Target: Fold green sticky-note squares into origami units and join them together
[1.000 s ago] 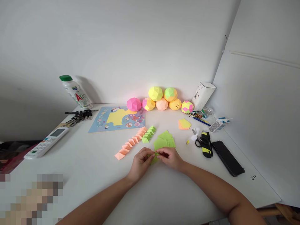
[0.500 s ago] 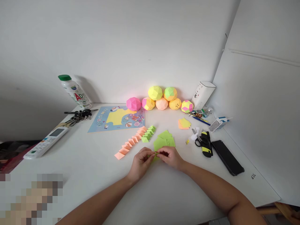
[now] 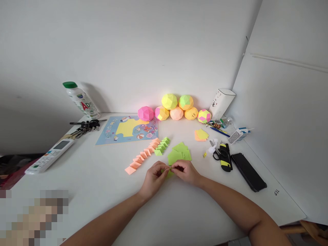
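Note:
Between my two hands is a small green sheet of paper (image 3: 169,174), largely covered by my fingers. My left hand (image 3: 155,176) pinches its left side, and my right hand (image 3: 186,172) pinches the right side, the fingertips almost meeting. Just beyond my fingers lies a loose pile of green paper sheets (image 3: 179,153). To its left runs a short row of folded green paper pieces (image 3: 162,147). Beside that, a longer slanting row of folded peach paper pieces (image 3: 140,156) stretches toward the left front.
Several faceted paper balls (image 3: 176,113) are stacked against the wall. A picture board (image 3: 107,134), bottle (image 3: 81,100), keys (image 3: 85,126) and remote control (image 3: 50,156) occupy the left. Yellow and orange sheets (image 3: 201,135), scissors (image 3: 216,155), a cutter (image 3: 225,158) and a phone (image 3: 249,172) lie right.
Almost nothing differs. Both hands stay in the same place, pinching the green sheet, with the whole view shifted very slightly.

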A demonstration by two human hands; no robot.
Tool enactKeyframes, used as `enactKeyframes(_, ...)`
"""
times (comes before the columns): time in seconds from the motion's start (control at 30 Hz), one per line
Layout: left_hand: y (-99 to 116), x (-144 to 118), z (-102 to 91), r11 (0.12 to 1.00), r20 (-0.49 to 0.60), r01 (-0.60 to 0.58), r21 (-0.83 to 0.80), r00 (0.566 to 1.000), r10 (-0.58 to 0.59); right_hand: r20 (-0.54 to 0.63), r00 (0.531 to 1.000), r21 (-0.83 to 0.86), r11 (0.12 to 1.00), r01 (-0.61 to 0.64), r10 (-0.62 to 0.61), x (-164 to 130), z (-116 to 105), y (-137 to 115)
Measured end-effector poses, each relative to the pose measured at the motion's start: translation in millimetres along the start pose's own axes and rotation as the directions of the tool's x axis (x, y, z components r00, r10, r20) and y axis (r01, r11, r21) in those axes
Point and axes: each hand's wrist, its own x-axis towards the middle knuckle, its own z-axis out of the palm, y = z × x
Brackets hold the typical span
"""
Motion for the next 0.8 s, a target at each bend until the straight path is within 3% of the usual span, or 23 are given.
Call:
enactKeyframes(0.27,2.9,0.8,-0.8,1.0,0.041,-0.021,-0.014,0.999,0.021,0.054,0.999,0.021,1.0,0.003,-0.004,1.1,-1.8,-0.8)
enactKeyframes(0.63,5.8,-2.2,0.9,1.0,0.054,0.02,-0.014,0.998,-0.019,0.034,0.999,0.031,0.999,0.032,-0.033,-2.2,1.2,-1.6)
enactKeyframes(0.8,9.2,-4.1,-0.2,0.998,0.031,0.063,0.023,0.997,-0.064,0.074,0.997,0.094,0.995,-0.04,0.033,-2.5,-0.8,-2.5)
